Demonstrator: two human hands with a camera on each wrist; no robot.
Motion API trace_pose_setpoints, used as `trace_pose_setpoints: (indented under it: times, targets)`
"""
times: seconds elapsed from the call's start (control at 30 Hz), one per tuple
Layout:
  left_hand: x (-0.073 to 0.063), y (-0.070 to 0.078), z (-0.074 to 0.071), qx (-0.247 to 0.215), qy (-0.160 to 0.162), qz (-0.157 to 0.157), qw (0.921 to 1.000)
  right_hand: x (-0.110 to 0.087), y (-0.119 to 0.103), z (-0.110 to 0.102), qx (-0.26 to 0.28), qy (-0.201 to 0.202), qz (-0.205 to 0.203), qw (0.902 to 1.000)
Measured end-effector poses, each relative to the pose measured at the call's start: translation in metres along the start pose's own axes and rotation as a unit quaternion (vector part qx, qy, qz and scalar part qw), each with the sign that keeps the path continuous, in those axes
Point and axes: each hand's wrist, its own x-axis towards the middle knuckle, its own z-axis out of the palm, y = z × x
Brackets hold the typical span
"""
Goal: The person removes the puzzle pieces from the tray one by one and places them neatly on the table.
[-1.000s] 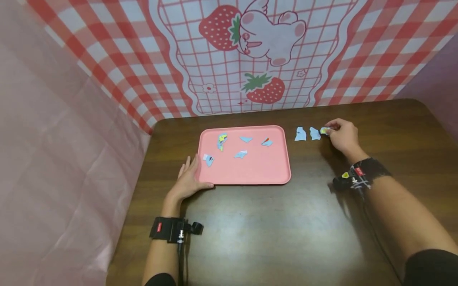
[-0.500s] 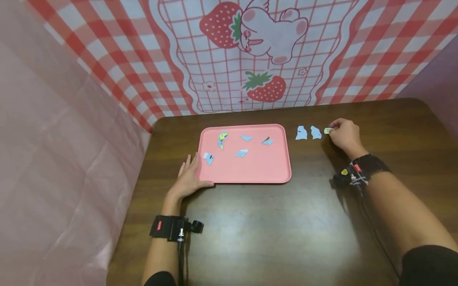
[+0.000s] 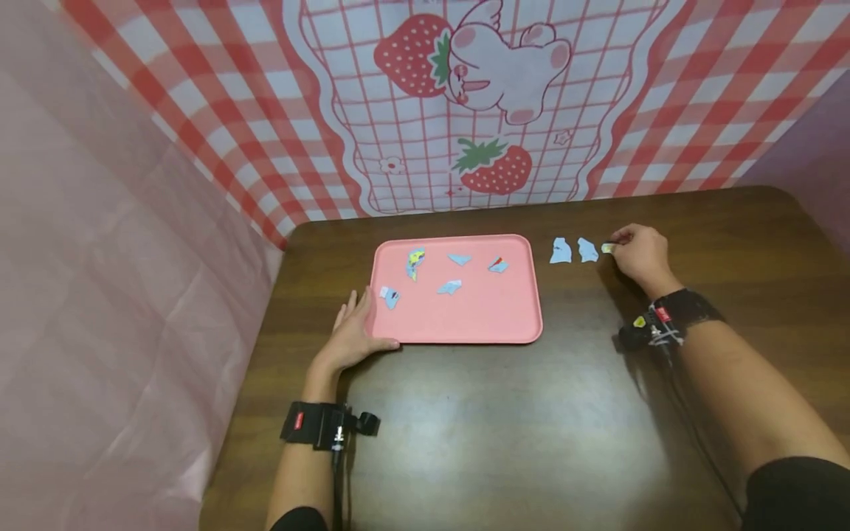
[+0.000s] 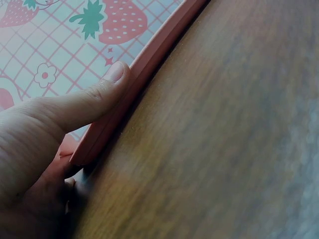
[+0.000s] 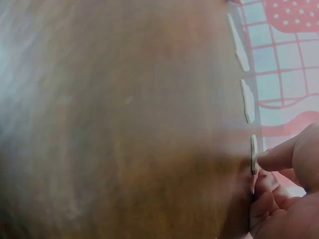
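A pink tray (image 3: pixel 465 324) lies on the table with several flat, irregular light blue puzzle pieces on it, among them a yellow-patterned one (image 3: pixel 415 263) and one with a red mark (image 3: pixel 498 265). My left hand (image 3: pixel 350 335) rests spread around its near left corner, thumb (image 4: pixel 97 102) straight along the front rim, fingers by the left side. Right of the tray, two pale blue pieces (image 3: pixel 561 251) (image 3: pixel 587 250) lie side by side. Beyond them my right hand (image 3: pixel 640 254) pinches a small yellow-and-blue puzzle piece (image 3: pixel 607 248) at the tabletop; its fingers partly cover it.
The brown wooden table (image 3: pixel 478 428) extends toward me. A red-and-white checked cloth (image 3: pixel 432 169) with strawberries hangs behind its far edge, and a pale pink curtain (image 3: pixel 119 295) hangs at the left. Cables run from both wrist cameras along the forearms.
My right hand has shifted slightly right with the small puzzle piece, widening the space between it and the neighbouring piece. The left hand and the tray stay in place.
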Motion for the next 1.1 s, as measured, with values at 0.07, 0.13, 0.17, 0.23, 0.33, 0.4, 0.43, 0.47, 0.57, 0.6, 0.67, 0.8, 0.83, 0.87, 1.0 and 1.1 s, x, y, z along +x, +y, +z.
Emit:
trace_pose_setpoints:
  times: [0.07, 0.13, 0.17, 0.23, 0.33, 0.4, 0.43, 0.47, 0.57, 0.6, 0.67, 0.8, 0.83, 0.87, 1.0, 1.1]
  targets:
    - [-0.001, -0.001, 0.001, 0.001, -0.002, -0.003, 1.0000, -0.002, 0.000, 0.000, 0.015, 0.000, 0.025, 0.9996]
    - [-0.002, -0.001, 0.002, 0.001, -0.005, -0.004, 1.0000, -0.003, 0.000, -0.001, 0.026, 0.001, 0.046, 0.9986]
    - [-0.002, -0.001, 0.003, 0.000, -0.005, -0.003, 1.0000, -0.003, 0.000, -0.001, 0.029, 0.001, 0.054, 0.9981]
    - [-0.002, 0.000, 0.003, -0.002, -0.003, -0.003, 1.0000, -0.004, -0.002, -0.002, 0.033, 0.004, 0.063, 0.9975]
    - [-0.002, 0.000, 0.003, -0.003, 0.000, 0.000, 1.0000, -0.006, -0.007, 0.000, 0.035, 0.015, 0.063, 0.9973]
    - [-0.002, 0.000, 0.003, -0.003, 0.000, 0.001, 1.0000, -0.008, -0.012, 0.002, 0.036, 0.023, 0.057, 0.9974]
    - [-0.002, 0.000, 0.004, -0.001, -0.001, 0.003, 1.0000, -0.008, -0.015, 0.003, 0.037, 0.026, 0.050, 0.9977]
    - [-0.002, 0.000, 0.004, -0.001, -0.001, 0.003, 1.0000, -0.009, -0.018, 0.005, 0.039, 0.030, 0.043, 0.9979]
    - [-0.002, -0.001, 0.004, 0.002, -0.003, 0.003, 1.0000, -0.011, -0.029, 0.011, 0.048, 0.035, 0.015, 0.9981]
    - [-0.001, -0.001, 0.004, 0.004, -0.003, 0.004, 1.0000, -0.011, -0.033, 0.013, 0.050, 0.035, 0.004, 0.9982]
    - [-0.001, -0.001, 0.004, 0.004, -0.003, 0.003, 1.0000, -0.012, -0.042, 0.018, 0.053, 0.027, -0.015, 0.9981]
    - [-0.001, -0.001, 0.003, 0.005, -0.001, 0.006, 1.0000, -0.015, -0.064, 0.027, 0.054, -0.003, -0.062, 0.9966]
    - [-0.001, 0.000, 0.002, 0.004, -0.002, 0.006, 1.0000, -0.016, -0.070, 0.029, 0.053, -0.015, -0.076, 0.9956]
    - [-0.001, 0.000, 0.002, 0.002, -0.002, 0.006, 1.0000, -0.017, -0.076, 0.032, 0.052, -0.026, -0.089, 0.9943]
    - [-0.001, 0.001, 0.002, 0.000, 0.000, 0.002, 1.0000, -0.021, -0.098, 0.044, 0.045, -0.090, -0.125, 0.9870]
    - [-0.001, 0.000, 0.002, 0.000, 0.001, -0.002, 1.0000, -0.022, -0.111, 0.056, 0.030, -0.123, -0.144, 0.9815]
